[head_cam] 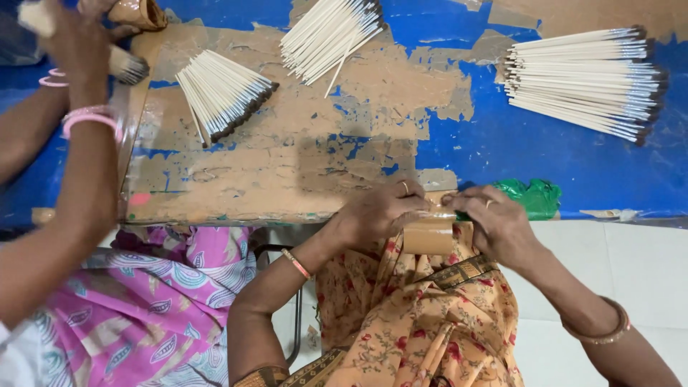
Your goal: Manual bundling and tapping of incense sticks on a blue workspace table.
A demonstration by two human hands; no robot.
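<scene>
Hands meet at the desk (287,179) edge, six o'clock: left hand (376,213) and right hand (494,222), each grip pinched tight on a brown tape roll (428,235); stick bundles (222,93) lie toward eleven.

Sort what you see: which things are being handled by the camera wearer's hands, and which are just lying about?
In hand: brown tape roll, held by left hand and right hand.

Lying about: three stick bundles; green plastic bag; worn blue table.
</scene>
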